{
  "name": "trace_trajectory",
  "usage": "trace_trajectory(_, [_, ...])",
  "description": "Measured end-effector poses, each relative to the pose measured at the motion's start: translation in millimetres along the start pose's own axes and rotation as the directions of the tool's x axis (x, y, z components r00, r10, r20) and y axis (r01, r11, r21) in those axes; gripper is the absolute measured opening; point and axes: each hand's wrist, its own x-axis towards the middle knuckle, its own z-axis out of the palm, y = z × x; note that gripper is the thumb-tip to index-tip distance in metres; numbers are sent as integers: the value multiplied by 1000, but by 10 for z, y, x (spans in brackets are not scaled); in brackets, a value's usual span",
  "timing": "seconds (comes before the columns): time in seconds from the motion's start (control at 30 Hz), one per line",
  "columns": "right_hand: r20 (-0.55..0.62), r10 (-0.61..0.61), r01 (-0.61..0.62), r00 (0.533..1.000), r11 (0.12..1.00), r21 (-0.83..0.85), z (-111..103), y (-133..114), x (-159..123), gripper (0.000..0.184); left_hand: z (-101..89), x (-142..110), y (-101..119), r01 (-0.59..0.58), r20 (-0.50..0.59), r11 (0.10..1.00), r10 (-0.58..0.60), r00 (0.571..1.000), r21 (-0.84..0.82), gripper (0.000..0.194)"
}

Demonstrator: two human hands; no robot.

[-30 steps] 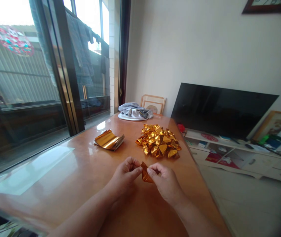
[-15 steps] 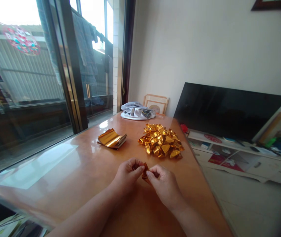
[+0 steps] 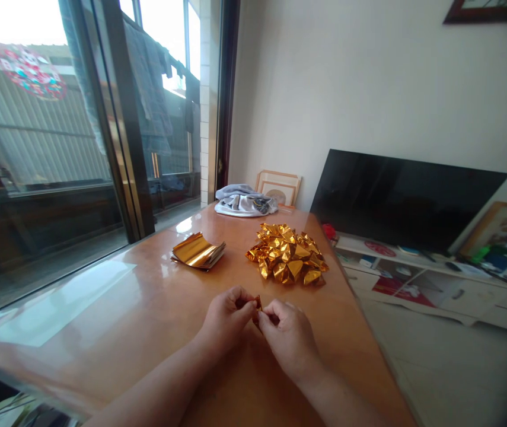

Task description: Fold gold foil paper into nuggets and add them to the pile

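One foil heap (image 3: 286, 254) on glossy tabletop (image 3: 159, 308)

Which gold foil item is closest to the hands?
The small folded gold foil piece pinched between left hand and right hand; the flat gold foil stack and folded gold foil heap lie farther away.

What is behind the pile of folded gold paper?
A folded grey cloth and a leaning picture frame stand behind the pile; the cloth covers the frame's lower left part.
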Motion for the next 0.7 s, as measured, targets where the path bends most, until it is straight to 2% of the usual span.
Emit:
trace_trajectory(0.13, [-6,5,-5,1000,1000,3,1,27,8,23,-2,12,-9,2,65,997,4,998,-83,13])
trace_trajectory(0.27, [20,20,-21,1000,998,62,-13,39,26,22,2,4,5,65,140,974,-34,990,-217,19])
trace_trajectory(0.4, [84,13,-30,996,978,204,-55,15,43,19,-7,-31,61,150,218,917,-71,973,-370,22])
trace_trajectory(0.5, [157,33,-85,987,940,332,-83,13,51,21,-10,-43,90,218,269,864,-101,958,-453,24])
trace_trajectory(0.7, [288,98,-233,953,842,486,-123,70,73,23,-22,-16,103,209,206,871,-127,970,-445,21])
